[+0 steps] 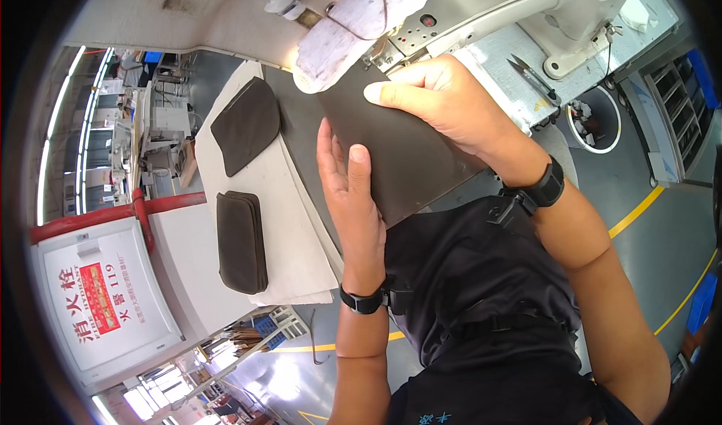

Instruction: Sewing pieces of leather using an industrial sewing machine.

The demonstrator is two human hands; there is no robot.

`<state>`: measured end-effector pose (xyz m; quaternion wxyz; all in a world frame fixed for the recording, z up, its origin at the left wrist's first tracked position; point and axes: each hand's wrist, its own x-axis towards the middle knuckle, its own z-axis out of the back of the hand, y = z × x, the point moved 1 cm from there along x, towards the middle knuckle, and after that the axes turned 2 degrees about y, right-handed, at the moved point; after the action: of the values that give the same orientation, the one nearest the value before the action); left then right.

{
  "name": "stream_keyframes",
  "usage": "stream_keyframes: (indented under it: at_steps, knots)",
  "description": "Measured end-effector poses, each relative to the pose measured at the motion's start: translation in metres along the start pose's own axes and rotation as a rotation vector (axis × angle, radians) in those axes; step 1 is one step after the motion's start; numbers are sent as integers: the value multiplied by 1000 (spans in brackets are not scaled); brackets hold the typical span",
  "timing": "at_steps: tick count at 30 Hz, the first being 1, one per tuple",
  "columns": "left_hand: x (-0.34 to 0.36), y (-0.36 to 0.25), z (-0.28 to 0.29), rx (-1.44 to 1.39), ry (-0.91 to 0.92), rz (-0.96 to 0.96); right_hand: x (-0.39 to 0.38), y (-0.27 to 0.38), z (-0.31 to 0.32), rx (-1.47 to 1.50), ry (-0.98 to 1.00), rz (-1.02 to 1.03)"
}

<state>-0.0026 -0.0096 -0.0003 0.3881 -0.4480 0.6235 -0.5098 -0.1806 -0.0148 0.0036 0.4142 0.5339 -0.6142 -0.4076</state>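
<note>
A dark brown leather-like panel point(406, 150) is tilted in front of me, its upper end close to the sewing machine. My right hand point(440, 98) grips its upper right part, thumb on the face and the other fingers mostly hidden. Along the panel's left edge rests my left hand point(350, 195), its fingers stretched out and its thumb upright against the face. Above the panel, a white cloth-like cover point(353, 30) hangs on the sewing machine point(481, 15). How the panel sits against the machine's needle area is hidden.
To the left, a dark curved panel point(248, 124) and a stack of dark rounded pieces point(242, 242) lie on pale sheets point(297, 252). Scissor-like pointed tools point(534, 79) lie on the machine table. A waste bin point(594, 120) stands at right. A white hydrant cabinet point(105, 297) is at far left.
</note>
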Motion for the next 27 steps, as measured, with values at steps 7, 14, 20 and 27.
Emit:
stream_keyframes:
  at_steps: [7,14,20,27]
  knots:
    - [20,-1,3,51,-49,-25,0,6,5,-102,30,0]
    - [46,0,12,133,-116,-43,0,4,-1,27,16,-1]
    - [68,4,17,230,-169,-103,1,1,-3,111,10,-29]
    - [77,6,22,249,-206,-104,0,4,-3,95,17,-51]
